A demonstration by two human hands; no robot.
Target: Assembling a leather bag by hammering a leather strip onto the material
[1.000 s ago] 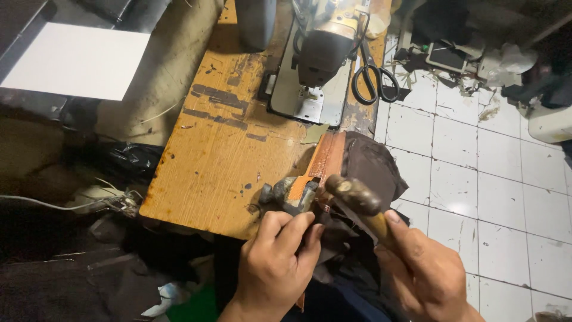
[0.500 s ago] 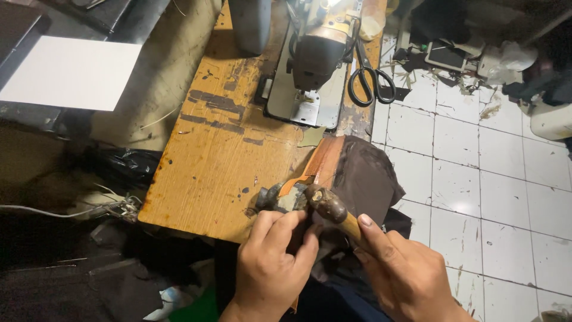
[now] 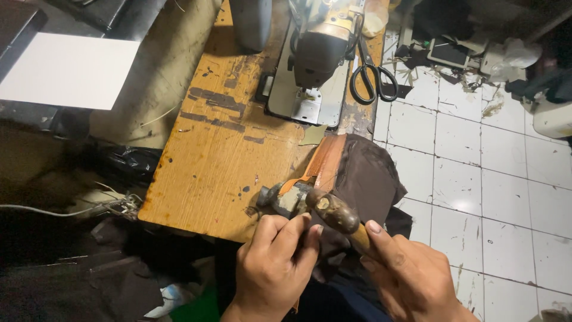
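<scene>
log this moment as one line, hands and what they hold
left hand: pinning brown leather piece on metal block | right hand: gripping hammer | surface: wooden table | nearby: sewing machine, scissors

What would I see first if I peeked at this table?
Two hands low in the middle: the right hand swings a hammer over a small metal block that the left hand steadies at the wooden table's edge. Behind them stand a sewing machine and black scissors.

both hands low in frame, L hand [image 3: 275, 262] fingers curled fwd, R hand [image 3: 411, 274] fisted w/ thumb stretched up, wrists close together
</scene>
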